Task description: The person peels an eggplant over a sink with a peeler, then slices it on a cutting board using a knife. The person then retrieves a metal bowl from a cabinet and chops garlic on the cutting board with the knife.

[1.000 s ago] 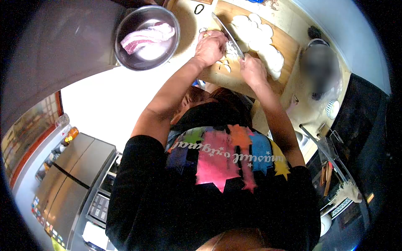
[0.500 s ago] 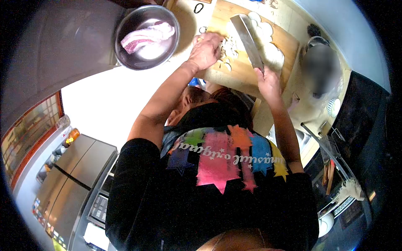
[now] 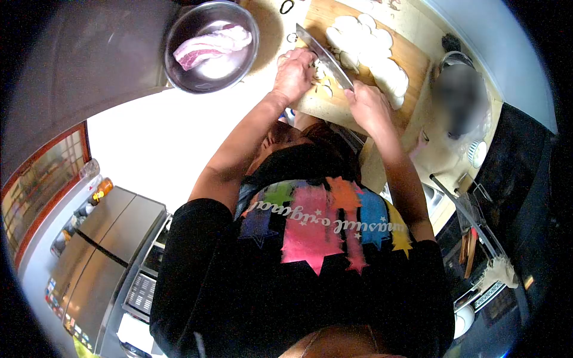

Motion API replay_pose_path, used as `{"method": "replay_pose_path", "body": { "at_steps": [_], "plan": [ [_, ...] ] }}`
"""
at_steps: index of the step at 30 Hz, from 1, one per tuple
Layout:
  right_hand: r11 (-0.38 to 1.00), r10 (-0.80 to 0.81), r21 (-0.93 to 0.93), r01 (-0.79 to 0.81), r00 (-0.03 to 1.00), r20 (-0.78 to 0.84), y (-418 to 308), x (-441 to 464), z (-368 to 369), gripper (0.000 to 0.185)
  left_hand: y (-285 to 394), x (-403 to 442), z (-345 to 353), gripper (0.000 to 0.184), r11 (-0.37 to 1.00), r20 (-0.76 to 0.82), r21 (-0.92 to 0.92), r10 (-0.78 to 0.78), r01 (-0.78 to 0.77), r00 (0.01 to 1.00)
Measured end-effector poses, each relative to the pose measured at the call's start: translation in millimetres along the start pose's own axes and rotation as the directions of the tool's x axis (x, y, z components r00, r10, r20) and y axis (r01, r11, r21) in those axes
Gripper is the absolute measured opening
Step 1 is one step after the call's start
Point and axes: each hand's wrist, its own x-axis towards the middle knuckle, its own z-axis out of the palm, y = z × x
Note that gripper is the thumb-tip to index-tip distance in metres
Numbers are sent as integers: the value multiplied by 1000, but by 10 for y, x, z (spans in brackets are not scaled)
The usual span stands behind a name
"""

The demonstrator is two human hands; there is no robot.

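My right hand (image 3: 370, 107) grips the handle of a broad kitchen knife (image 3: 325, 58) with a long metal blade. The blade slants across the wooden cutting board (image 3: 412, 65), its edge close beside the fingers of my left hand (image 3: 293, 73). Those fingers are curled down at the board's left side; what lies under them is hidden. Small pale slices (image 3: 324, 89), resembling sliced garlic, are scattered between left hand and blade. Larger white round slices (image 3: 388, 77) lie overlapping on the right half of the board, right of the knife.
Left of the board, a metal bowl (image 3: 253, 56) holds a slab of raw meat (image 3: 212, 46). A black hair-tie-like ring (image 3: 287, 7) lies on the counter. To the right are a blurred dark object (image 3: 458, 98) and a small white ribbed dish (image 3: 476, 153).
The knife has moved left, from beside the white round slices to close by my left hand. My right hand went left with it. My left hand stays nearly in place.
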Motion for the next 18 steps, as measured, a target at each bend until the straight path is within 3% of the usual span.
{"method": "replay_pose_path", "body": {
  "at_steps": [8,10,13,14,16,18],
  "plan": [
    [997,79,-1,-79,997,1,28,163,288,31,-49,-90,30,28,992,-100,-66,103,-110,990],
    [998,39,44,-37,998,-44,65,166,254,26,27,-216,-55,30,997,-172,-78,-23,9,985],
    [999,-29,18,30,996,-86,9,27,166,25,-55,-377,-56,34,1000,-133,-22,-17,14,991],
    [999,-25,20,27,996,-80,-31,-17,150,25,-75,-397,-26,32,1000,-120,11,-28,29,992],
    [998,-30,-56,35,996,80,-107,-9,109,28,-72,-342,4,30,999,-117,38,7,-3,993],
    [998,-38,-47,42,996,79,-64,27,212,26,-73,-351,57,28,998,-112,63,25,-18,993]
  ]
}}
